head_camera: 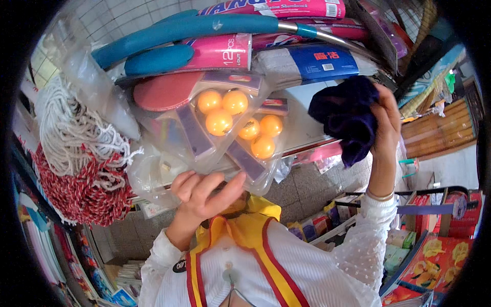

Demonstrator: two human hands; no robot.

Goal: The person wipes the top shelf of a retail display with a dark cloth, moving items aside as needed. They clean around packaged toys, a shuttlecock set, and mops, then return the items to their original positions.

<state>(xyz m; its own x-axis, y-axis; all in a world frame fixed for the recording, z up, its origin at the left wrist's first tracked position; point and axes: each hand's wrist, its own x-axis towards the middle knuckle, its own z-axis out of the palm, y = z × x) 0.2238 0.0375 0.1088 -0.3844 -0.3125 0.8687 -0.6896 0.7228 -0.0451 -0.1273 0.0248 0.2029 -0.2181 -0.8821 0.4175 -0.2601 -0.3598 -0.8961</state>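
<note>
My right hand point(385, 122) grips a bunched dark navy cloth point(347, 115) above the right part of a white shelf point(303, 132). With fingers spread and slightly curled, my left hand point(209, 192) holds nothing and is at the lower edge of two clear plastic blister packs. The left pack holds a red table tennis bat point(165, 90), a second handle and orange balls point(219, 122). The right pack, partly under it, shows dark handles point(245, 159) and more orange balls point(263, 147). Whether my left fingers touch the packs, I cannot tell.
Pink shuttlecock tubes point(230, 51), blue foam-covered bars point(203, 25) and a blue-banded pack of pale cloths point(318, 63) lie along the back. White and red-white mop heads point(84, 180) hang at left. Packaged goods point(437, 261) fill racks at lower right; a wire grid stands behind.
</note>
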